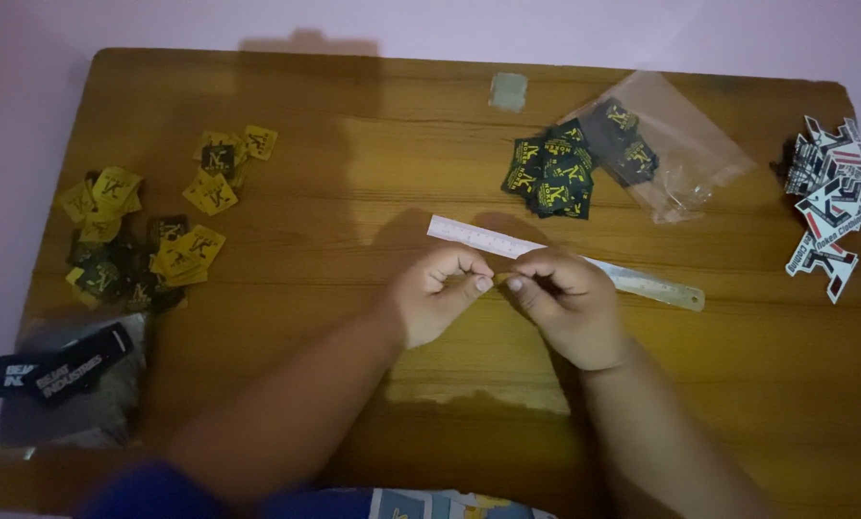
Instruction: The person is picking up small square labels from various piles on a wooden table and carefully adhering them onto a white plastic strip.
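Over the middle of a wooden table (373,173), the left hand (437,298) and right hand (567,303) met fingertip to fingertip, both curled nearly closed, pinching a small yellow tag (500,279) between them. Most of it was hidden; only a thin yellowish sliver showed, flat and cloth-like. Just behind the knuckles lay a pale ruler (565,261), long and slanted. Square yellow and black tags (147,235) were scattered at the left. A dark pile (555,173) spilled from a clear bag (675,154). White stickers (829,207) sat far right, black labels (60,370) near left.
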